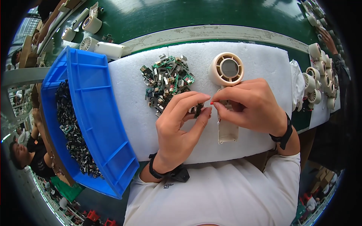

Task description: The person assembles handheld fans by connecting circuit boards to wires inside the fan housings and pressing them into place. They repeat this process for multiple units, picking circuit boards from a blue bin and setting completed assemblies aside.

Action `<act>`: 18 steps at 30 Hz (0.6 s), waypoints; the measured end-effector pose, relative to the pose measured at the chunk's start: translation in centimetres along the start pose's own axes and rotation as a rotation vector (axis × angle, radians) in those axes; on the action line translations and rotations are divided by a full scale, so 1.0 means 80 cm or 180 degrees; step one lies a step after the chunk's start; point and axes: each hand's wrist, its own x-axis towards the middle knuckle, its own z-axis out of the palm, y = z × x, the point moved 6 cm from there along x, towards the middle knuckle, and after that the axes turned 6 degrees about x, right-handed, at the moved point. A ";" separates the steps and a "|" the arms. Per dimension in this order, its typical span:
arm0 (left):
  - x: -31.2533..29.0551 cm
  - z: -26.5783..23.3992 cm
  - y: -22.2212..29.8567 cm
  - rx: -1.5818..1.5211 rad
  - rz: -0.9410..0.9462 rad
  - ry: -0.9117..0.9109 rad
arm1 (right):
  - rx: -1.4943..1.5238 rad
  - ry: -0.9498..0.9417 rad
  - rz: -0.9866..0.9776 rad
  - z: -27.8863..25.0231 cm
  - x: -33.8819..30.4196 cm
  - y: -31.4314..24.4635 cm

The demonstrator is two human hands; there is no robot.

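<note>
Between the thumb and fingers of my left hand (177,126) is a small dark circuit board (197,109). My right hand (253,105) is closed in a pinch just to the right of it, at a small red wire end (212,103) that shows by the fingertips. Beneath my right hand lies a cream-coloured handheld fan body, its round head (229,69) at the far side and its open, hollow handle (228,132) toward me. Part of the handle is hidden by my fingers. A heap of green circuit boards (167,77) lies beyond my left hand.
White foam sheet (139,139) covers the work surface. At left stands a blue bin (102,98) with many small boards inside. More fan bodies (320,75) crowd the right side, near another person's hand (327,39). A green conveyor (211,13) runs along the far side.
</note>
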 end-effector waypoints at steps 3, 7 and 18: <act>0.001 0.000 0.007 0.0283 0.0413 0.0132 | -0.0027 -0.0077 -0.0073 -0.001 0.001 0.001; 0.004 0.003 0.020 0.0674 0.0911 0.0164 | -0.0149 -0.0134 -0.0146 -0.004 -0.002 0.001; -0.010 0.004 0.005 0.0451 0.0097 0.0260 | -0.0526 -0.0057 -0.0391 0.008 -0.008 -0.005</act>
